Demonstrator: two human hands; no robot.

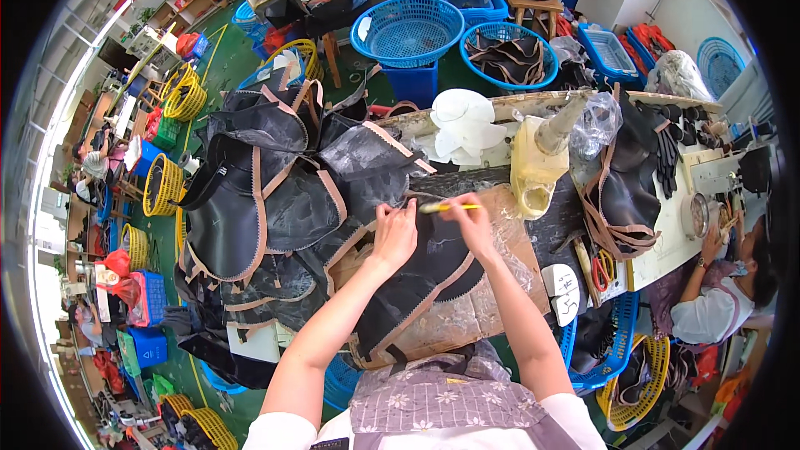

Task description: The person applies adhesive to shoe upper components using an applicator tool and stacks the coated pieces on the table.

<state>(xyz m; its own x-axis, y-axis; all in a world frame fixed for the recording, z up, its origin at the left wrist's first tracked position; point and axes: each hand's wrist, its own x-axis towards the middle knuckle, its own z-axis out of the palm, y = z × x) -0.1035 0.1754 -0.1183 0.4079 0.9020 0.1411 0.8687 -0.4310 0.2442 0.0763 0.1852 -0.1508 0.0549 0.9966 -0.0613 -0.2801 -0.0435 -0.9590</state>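
In my right hand (468, 222) is a thin brush (432, 207) with a yellow handle, its tip pointing left toward my other hand. My left hand (395, 233) is closed, fingers pinching the upper edge of a black leather piece (425, 254). That piece has tan, zigzag-cut edging and lies over a brown cardboard sheet (500, 300) in front of me. A stack of similar black leather shoe uppers (225, 225) covers the bench to the left. Beyond my right hand stands a yellowish, glue-crusted plastic container (533, 175) with an opening in its lower front.
White cut pieces (465, 125) lie at the bench's far side. More black uppers (625, 175) hang at the right, near scissors (600, 273) and a white shoe-shaped template (562, 293). Blue baskets (408, 29) stand beyond the bench. A co-worker (717, 300) sits at the right.
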